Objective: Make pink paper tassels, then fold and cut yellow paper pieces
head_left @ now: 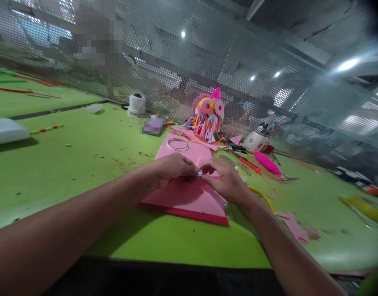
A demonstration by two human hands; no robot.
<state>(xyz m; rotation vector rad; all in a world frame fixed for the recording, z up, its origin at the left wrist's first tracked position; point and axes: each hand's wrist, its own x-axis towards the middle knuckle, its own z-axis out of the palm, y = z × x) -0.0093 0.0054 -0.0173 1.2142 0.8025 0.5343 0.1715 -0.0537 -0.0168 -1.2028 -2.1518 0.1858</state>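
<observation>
1. Now, at the grip: my left hand (pixel 173 166) and right hand (pixel 227 181) meet fingertip to fingertip, both pinched closed on a small paper piece (pixel 201 174). It is too small to tell its shape; only a pale end shows between the fingers.
2. The piece sits just above the pink paper sheet (pixel 189 197), near its middle. I judge the two-handed pinch suits something this thin, with each hand steadying one end.
3. The sheet tops a flat stack; a red edge (pixel 189 213) shows along the near side. It lies on the green table (pixel 68 172) and seems to serve as a work pad.
4. A tape ring (pixel 178 144) lies flat on the sheet's far end, apart from the hands but near, probably kept within reach.
5. To the right of my right hand are a red pen (pixel 249 165) and a pink fluffy stick (pixel 267 163). A yellow strip (pixel 263 195) curves beside the wrist.
6. Farthest back, a paper owl (pixel 209 115) stands upright by the perforated metal screen (pixel 176 74), well clear of the working area.
</observation>
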